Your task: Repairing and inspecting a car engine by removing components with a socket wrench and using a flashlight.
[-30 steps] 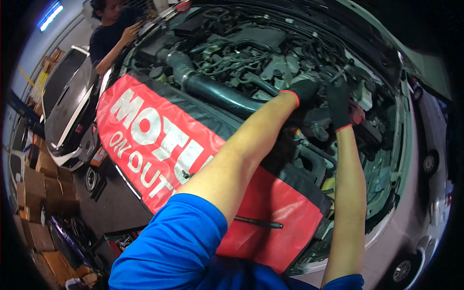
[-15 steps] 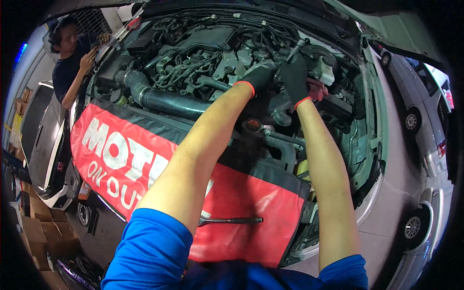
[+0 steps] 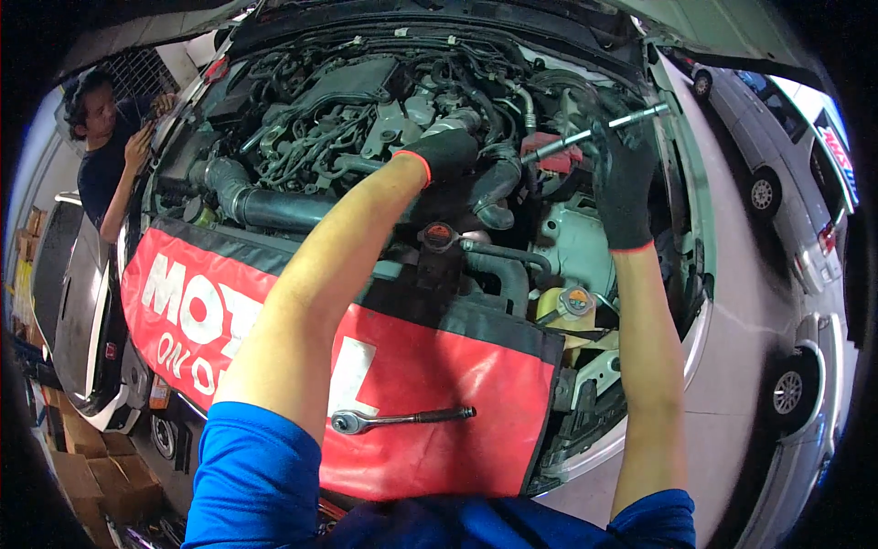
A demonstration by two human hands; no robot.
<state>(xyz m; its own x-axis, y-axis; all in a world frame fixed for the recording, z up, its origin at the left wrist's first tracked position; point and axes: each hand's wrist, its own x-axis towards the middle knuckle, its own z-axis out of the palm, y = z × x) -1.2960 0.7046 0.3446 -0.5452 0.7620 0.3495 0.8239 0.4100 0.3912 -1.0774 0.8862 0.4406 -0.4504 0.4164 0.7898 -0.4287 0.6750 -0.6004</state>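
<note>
At 2 o'clock, the right hand (image 3: 625, 192) is curled closed around the extension bar (image 3: 572, 141) mid-shaft, presumably for balance; at 12 o'clock, the left hand's (image 3: 445, 154) spread and hold cannot be determined; the ratchet (image 3: 407, 418) lies at 6 o'clock on the fender cover (image 3: 512, 384), likely for reach

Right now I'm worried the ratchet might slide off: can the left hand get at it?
Probably yes: the ratchet lies uncovered on the red cover, near the left sleeve, though the left hand must first draw back from the engine.
</note>
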